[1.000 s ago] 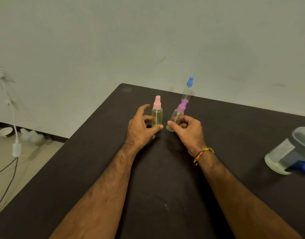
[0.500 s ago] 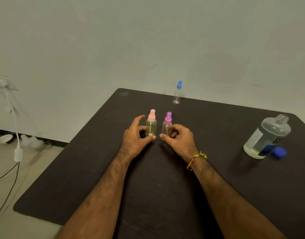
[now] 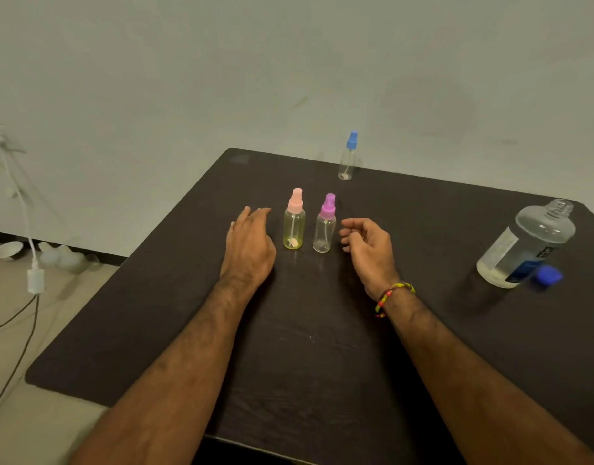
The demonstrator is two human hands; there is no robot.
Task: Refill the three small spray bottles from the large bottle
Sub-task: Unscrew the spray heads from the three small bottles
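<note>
- Bottles first: the pink-capped spray bottle (image 3: pixel 294 226) and the purple-capped spray bottle (image 3: pixel 324 227) stand upright side by side, just apart, mid-bench; the blue-capped spray bottle (image 3: pixel 347 157) stands well behind them near the far edge of the bench (image 3: pixel 322 347).
- Left hand (image 3: pixel 250 245) lies just left of the pink-capped one, fingers straight, touching nothing I can see.
- Right hand (image 3: pixel 367 245) hovers just right of the purple-capped one, grip loose and holding nothing (fingers only lightly curled).
- Large bottle (image 3: pixel 527 245) stands at the right of the bench, neck uncapped, its blue cap (image 3: pixel 550 275) lying at its base.
- Handling, as I judge it: the small bottles look like thin clear plastic, light and easy to tip, so hold one round the body while twisting off its sprayer.
- Large bottle seems partly full and heavier; take it round the middle, below the shoulder, and pour slowly into so narrow a neck.
</note>
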